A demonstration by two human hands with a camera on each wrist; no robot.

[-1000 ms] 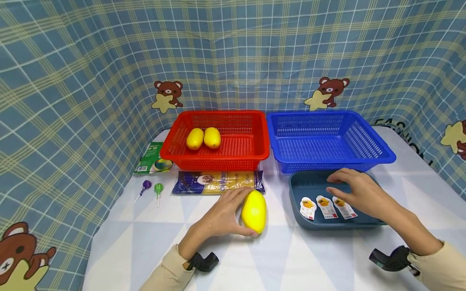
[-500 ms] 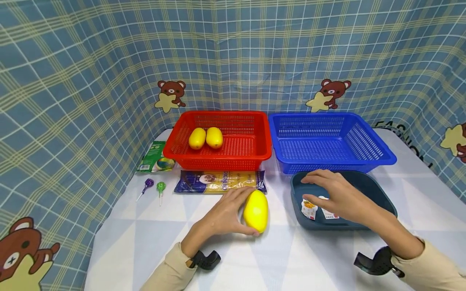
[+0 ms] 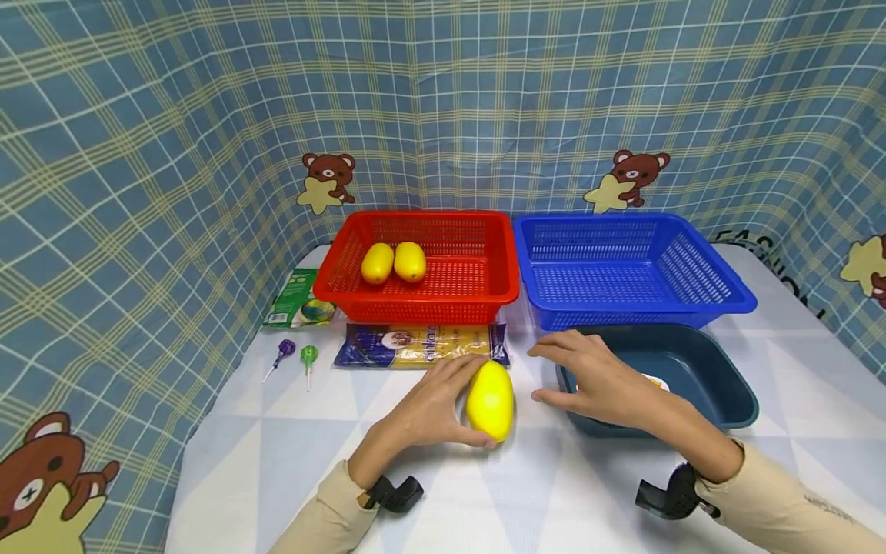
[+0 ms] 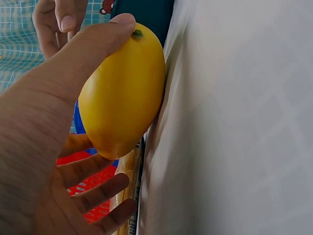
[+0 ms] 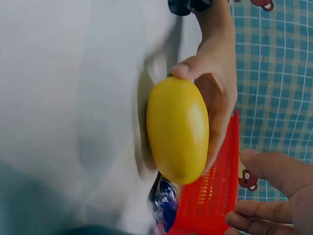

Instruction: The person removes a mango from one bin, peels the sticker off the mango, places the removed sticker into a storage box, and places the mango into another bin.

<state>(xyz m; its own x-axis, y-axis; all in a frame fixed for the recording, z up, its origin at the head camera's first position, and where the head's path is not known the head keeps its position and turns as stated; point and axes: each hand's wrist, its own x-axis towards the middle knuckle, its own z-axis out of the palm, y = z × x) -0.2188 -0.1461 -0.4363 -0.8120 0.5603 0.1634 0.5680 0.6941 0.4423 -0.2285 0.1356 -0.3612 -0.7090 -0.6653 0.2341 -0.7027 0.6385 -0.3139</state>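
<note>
A yellow mango (image 3: 490, 400) lies on the white table in front of me. My left hand (image 3: 462, 402) grips it, thumb on the near end and fingers round the far side. The left wrist view shows the mango (image 4: 124, 90) in that hand's (image 4: 58, 127) hold, pressed to the tablecloth. My right hand (image 3: 554, 375) hovers with spread fingers over the left edge of a dark teal tray (image 3: 727, 385), just right of the mango, holding nothing. The right wrist view shows the mango (image 5: 178, 129), the left hand (image 5: 217, 93) behind it and the right hand's fingertips (image 5: 274, 171).
A red basket (image 3: 415, 309) at the back holds two yellow fruits (image 3: 377, 263) (image 3: 410, 261); a blue basket (image 3: 637, 312) stands to its right. A pasta packet (image 3: 415, 344), purple lollipop (image 3: 284, 350), green lollipop (image 3: 308, 355) and green packet (image 3: 298, 308) lie at left. A sachet (image 3: 654, 379) shows in the tray.
My right hand has moved left from above the sachets in the tray to the tray's left edge, close to the mango. The left hand and mango have stayed in place.
</note>
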